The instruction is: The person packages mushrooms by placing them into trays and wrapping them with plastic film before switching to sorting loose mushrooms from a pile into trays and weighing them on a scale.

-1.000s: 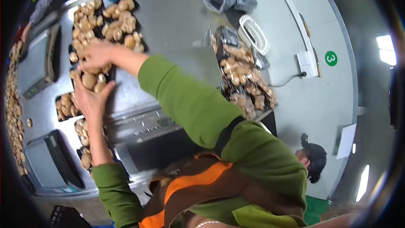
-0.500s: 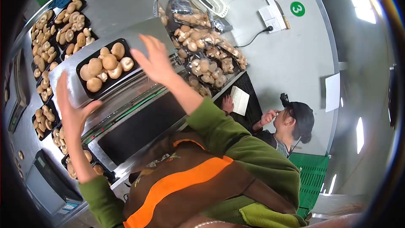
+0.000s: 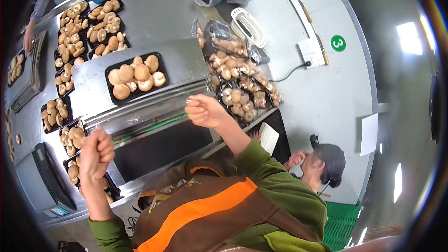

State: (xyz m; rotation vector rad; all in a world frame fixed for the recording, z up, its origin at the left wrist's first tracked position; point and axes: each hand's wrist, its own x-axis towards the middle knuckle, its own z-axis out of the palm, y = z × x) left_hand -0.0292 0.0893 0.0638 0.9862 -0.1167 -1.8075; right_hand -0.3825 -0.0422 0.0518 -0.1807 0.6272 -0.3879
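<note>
And there: my left hand (image 3: 98,153) and right hand (image 3: 204,111), spread a moment ago, clench clear of the tray (image 3: 140,94); placing looks done. Anything pinched? I can't tell.

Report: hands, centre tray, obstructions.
Left bare hand and right bare hand closed, contents unclear. Black rectangular plastic tray of brown round mushrooms on silver metal plate, neither hand touching. No visible obstruction above tray.
</note>
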